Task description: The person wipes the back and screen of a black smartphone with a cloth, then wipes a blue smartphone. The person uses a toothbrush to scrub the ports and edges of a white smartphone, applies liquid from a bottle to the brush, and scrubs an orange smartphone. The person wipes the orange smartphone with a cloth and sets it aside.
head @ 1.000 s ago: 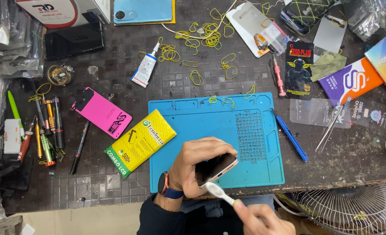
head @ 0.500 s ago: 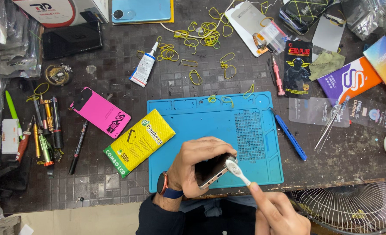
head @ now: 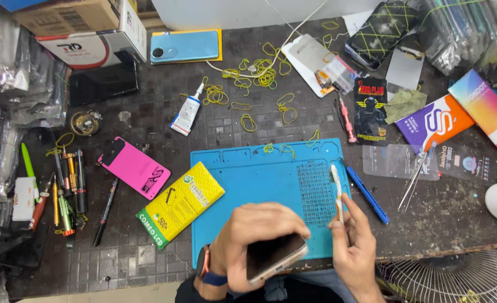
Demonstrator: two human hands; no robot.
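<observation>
My left hand [head: 254, 238] grips a dark smartphone [head: 275, 258] at the near edge of the blue work mat [head: 259, 179], the phone tilted with its screen side up. My right hand [head: 356, 247] holds a white toothbrush [head: 336, 188] by its handle, upright over the mat's gridded right part, its head pointing away from me. The brush is clear of the phone.
A yellow-green screen package [head: 180, 204] and a pink phone case [head: 134, 167] lie left of the mat. A blue pen [head: 366, 192], tweezers [head: 414, 179], a glue tube [head: 187, 111], yellow rubber bands [head: 259, 73], screwdrivers [head: 66, 191], boxes and a fan [head: 456, 278] surround it.
My right hand has lifted the toothbrush off the phone and swung it right and upright over the mat. My left hand has kept hold of the phone.
</observation>
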